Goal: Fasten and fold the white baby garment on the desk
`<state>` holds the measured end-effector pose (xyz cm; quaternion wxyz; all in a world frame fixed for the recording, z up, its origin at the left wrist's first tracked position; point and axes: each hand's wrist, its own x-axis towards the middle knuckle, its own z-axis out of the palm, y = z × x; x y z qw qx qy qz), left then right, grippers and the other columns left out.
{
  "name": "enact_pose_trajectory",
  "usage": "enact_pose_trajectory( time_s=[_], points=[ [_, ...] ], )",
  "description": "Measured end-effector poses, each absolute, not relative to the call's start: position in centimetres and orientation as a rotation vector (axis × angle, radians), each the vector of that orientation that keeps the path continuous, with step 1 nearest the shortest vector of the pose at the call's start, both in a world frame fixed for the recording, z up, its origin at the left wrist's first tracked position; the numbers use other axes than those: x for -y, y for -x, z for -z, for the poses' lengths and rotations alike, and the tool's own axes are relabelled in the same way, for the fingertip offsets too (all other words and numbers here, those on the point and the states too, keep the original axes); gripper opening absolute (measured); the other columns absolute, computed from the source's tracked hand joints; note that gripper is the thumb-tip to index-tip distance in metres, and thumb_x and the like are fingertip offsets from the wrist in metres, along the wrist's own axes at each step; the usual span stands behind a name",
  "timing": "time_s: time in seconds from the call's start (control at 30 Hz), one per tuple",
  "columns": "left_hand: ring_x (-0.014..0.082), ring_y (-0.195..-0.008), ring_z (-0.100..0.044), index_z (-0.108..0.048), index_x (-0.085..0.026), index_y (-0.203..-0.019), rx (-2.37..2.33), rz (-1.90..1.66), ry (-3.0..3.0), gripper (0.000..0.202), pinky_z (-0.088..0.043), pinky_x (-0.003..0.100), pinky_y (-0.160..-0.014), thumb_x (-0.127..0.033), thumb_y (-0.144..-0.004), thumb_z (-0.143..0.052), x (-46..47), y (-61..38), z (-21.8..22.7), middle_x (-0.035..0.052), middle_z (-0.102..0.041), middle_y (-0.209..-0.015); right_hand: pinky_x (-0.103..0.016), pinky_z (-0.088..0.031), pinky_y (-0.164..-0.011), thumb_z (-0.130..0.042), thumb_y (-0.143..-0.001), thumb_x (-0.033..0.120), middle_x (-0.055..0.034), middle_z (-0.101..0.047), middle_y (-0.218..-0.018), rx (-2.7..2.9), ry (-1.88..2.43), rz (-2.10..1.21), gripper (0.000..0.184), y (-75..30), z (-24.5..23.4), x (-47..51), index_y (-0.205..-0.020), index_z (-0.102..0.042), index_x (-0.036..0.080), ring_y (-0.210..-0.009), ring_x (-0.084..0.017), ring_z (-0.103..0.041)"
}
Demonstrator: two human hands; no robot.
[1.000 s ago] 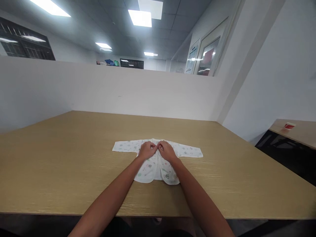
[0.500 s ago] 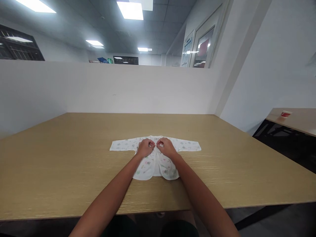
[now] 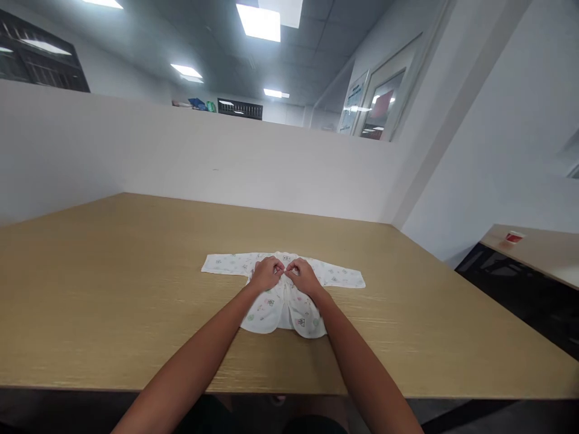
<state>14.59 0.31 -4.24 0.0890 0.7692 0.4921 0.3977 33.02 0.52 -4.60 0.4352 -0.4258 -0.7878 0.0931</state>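
Baby-size shirt (image 3: 286,295), 1 pc., white w/ small printed motifs; flat on bench (image 3: 158,289), ctr., nr. front edge, sleeves spread L & R, hem toward wearer.

L hand (image 3: 268,274): narrow, fingertips pinching shirt at front opening, below neck. R hand (image 3: 302,276): same, opp. side, tips close to L's. Exact bit held: too small to tell. Hands & forearms block part of chest and sides.

Surroundings: low white partition (image 3: 253,163) behind bench; blue & green items (image 3: 198,103) above its top edge; red/white cup (image 3: 514,237) on 2nd bench (image 3: 547,252), far R, well apart.
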Motion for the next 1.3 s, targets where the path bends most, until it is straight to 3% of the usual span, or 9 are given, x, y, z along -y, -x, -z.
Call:
enact_pose_trajectory(
  time_s=[0.13,0.3,0.43,0.63,0.83,1.17,1.3],
  points=[
    [0.0165,-0.091,-0.062,-0.076,-0.017,-0.088,-1.433,-1.225,-2.287,0.012,-0.041,0.028,-0.082,-0.026,-0.089,-0.067,-0.1,-14.5,4.2,0.0025,-0.072,-0.095,-0.033,-0.041,-0.088,-0.067,-0.089,0.020,-0.0071,-0.066,-0.094,1.997,1.038,-0.228,0.006,-33.1,4.6,-0.5,-0.086,-0.066,0.015,-0.094,-0.020,-0.056],
    [0.0188,-0.092,-0.062,-0.074,-0.017,-0.083,-1.490,-1.246,-2.292,0.014,-0.040,0.030,-0.086,-0.017,-0.087,-0.060,-0.2,-14.5,4.3,0.0034,-0.071,-0.092,-0.034,-0.040,-0.090,-0.063,-0.088,0.019,-0.0072,-0.065,-0.095,2.028,1.012,-0.237,0.006,-33.1,4.6,-0.8,-0.085,-0.065,0.015,-0.095,-0.021,-0.055],
    [0.0217,-0.094,-0.062,-0.071,-0.017,-0.080,-1.555,-1.243,-2.282,0.014,-0.038,0.033,-0.086,-0.020,-0.086,-0.060,-0.3,-14.6,4.4,0.0049,-0.070,-0.090,-0.036,-0.039,-0.092,-0.062,-0.088,0.021,-0.0081,-0.065,-0.095,2.027,1.010,-0.239,0.007,-33.2,5.0,-1.3,-0.085,-0.066,0.015,-0.098,-0.023,-0.055],
    [0.0207,-0.096,-0.062,-0.073,-0.020,-0.084,-1.531,-1.198,-2.301,0.012,-0.038,0.033,-0.087,-0.027,-0.088,-0.064,0.0,-14.6,4.3,0.0021,-0.073,-0.093,-0.036,-0.039,-0.093,-0.063,-0.090,0.029,-0.0092,-0.064,-0.099,2.016,1.026,-0.238,0.015,-33.3,5.1,-1.2,-0.087,-0.067,0.015,-0.100,-0.023,-0.055],
    [0.0215,-0.101,-0.061,-0.073,-0.021,-0.085,-1.568,-1.168,-2.302,0.014,-0.036,0.035,-0.089,-0.029,-0.091,-0.063,0.3,-14.5,4.2,0.0015,-0.073,-0.096,-0.036,-0.037,-0.098,-0.057,-0.092,0.027,-0.0086,-0.064,-0.103,2.017,1.089,-0.261,0.015,-33.1,4.9,-0.7,-0.085,-0.064,0.016,-0.106,-0.023,-0.054],
    [0.0216,-0.107,-0.058,-0.066,-0.020,-0.091,-1.651,-1.101,-2.389,0.016,-0.034,0.039,-0.093,-0.028,-0.096,-0.054,1.2,-14.9,4.2,0.0026,-0.069,-0.099,-0.042,-0.033,-0.103,-0.050,-0.091,0.031,-0.0078,-0.064,-0.115,1.914,1.319,-0.387,0.023,-32.8,4.3,-1.0,-0.083,-0.066,0.016,-0.115,-0.025,-0.053],
    [0.0261,-0.115,-0.054,-0.065,-0.019,-0.100,-1.729,-1.035,-2.449,0.017,-0.034,0.043,-0.095,-0.028,-0.097,-0.051,1.8,-15.0,4.2,0.0063,-0.066,-0.111,-0.049,-0.031,-0.104,-0.054,-0.089,0.030,-0.0112,-0.064,-0.116,1.811,1.378,-0.279,0.020,-32.2,4.6,-0.9,-0.082,-0.066,0.015,-0.118,-0.030,-0.051]
  ],
)
